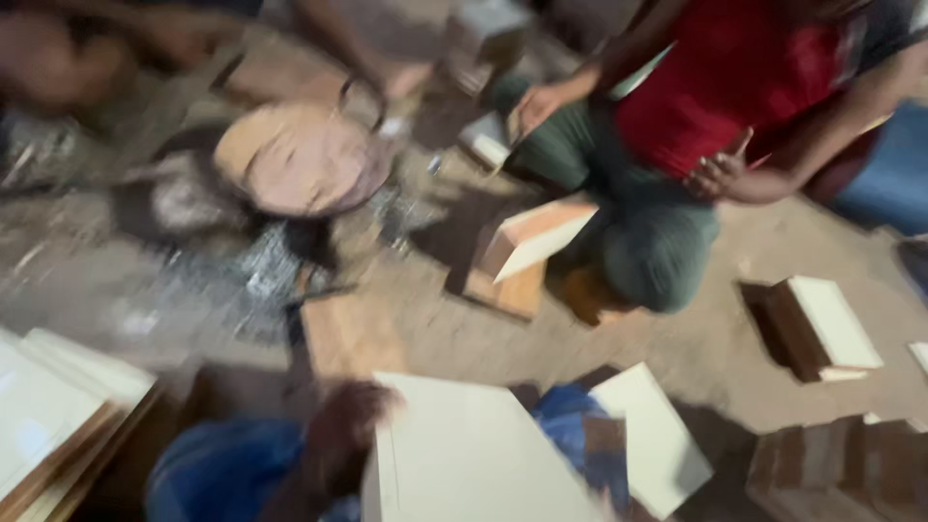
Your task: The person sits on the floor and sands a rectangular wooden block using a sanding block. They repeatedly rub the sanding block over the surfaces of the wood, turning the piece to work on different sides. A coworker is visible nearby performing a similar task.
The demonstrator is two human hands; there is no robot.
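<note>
The whole view is motion-blurred. My left hand (346, 425) is low in the frame, its fingers curled over the upper left corner of a large white board (474, 459) that lies across my lap. Blue cloth (222, 474) covers my legs on either side of the board. My right hand does not show. A second white board (657, 440) lies tilted just to the right of the first one.
Opposite me sits another person in a red top (744, 68) and green trousers, one hand (539, 104) by a small box. A round pan (300, 159) rests at upper left. Brown boxes with white faces (532, 242) (822, 324) lie on the dirt floor, with stacked white boards (48, 416) at left.
</note>
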